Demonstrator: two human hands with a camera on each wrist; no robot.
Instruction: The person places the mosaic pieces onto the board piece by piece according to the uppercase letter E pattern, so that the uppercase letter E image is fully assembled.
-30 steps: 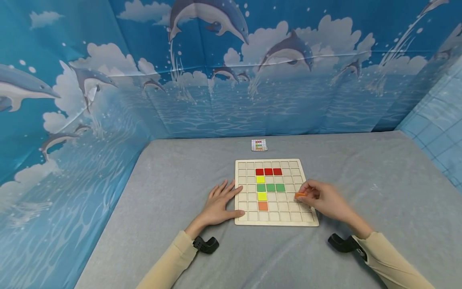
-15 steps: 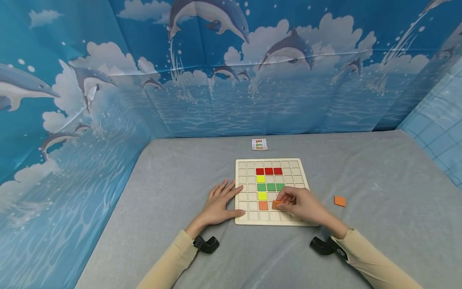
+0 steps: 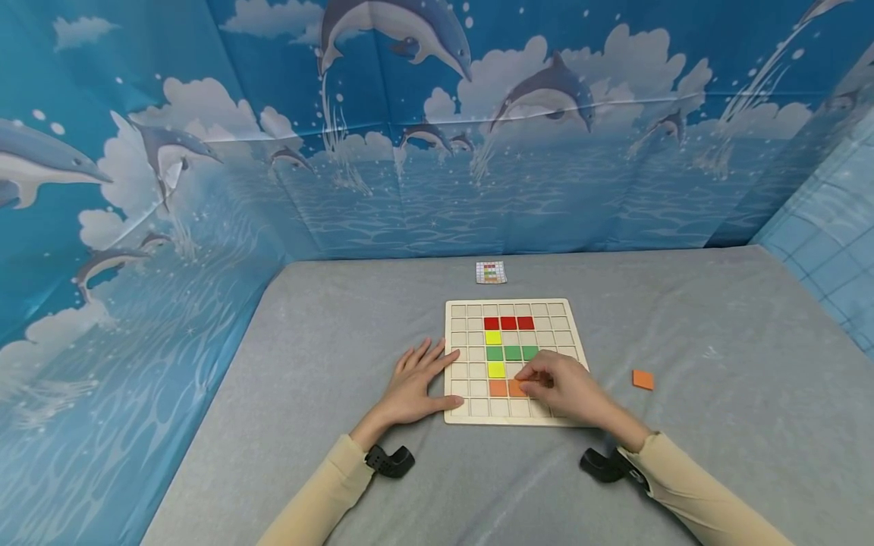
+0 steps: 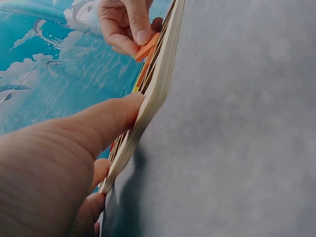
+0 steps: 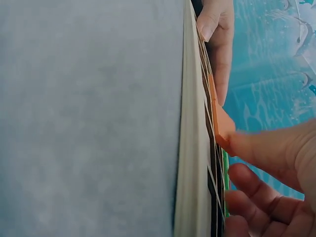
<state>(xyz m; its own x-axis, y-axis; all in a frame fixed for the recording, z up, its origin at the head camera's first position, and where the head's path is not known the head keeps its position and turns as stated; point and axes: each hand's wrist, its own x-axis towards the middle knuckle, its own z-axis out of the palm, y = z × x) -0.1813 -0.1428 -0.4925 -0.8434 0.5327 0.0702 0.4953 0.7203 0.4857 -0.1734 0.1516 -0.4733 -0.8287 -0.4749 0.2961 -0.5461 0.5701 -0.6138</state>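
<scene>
The wooden grid board (image 3: 556, 324) lies flat on the grey cloth, holding red, yellow, green and orange square tiles in its cells. My left hand (image 3: 410, 390) rests with spread fingers over the board's left edge, thumb and fingertips on its border. At the lower middle, my right hand (image 3: 563, 385) pinches an orange square tile (image 3: 517, 388) just right of another orange tile (image 3: 498, 388). In the left wrist view the pinched tile (image 4: 147, 48) stands tilted, one edge down at the board. My right thumb presses on it in the right wrist view, where the other fingers are curled.
One more orange tile (image 3: 642, 379) lies loose on the grey cloth (image 3: 341, 326) right of the board. Behind the board sits a small card (image 3: 491, 273) with a coloured grid pattern. A blue dolphin curtain (image 3: 437, 189) hangs along the back and left.
My right hand has carried the orange tile leftward from the board's right side and lowered it beside the first orange one. The loose tile came into view. My left hand stays put.
</scene>
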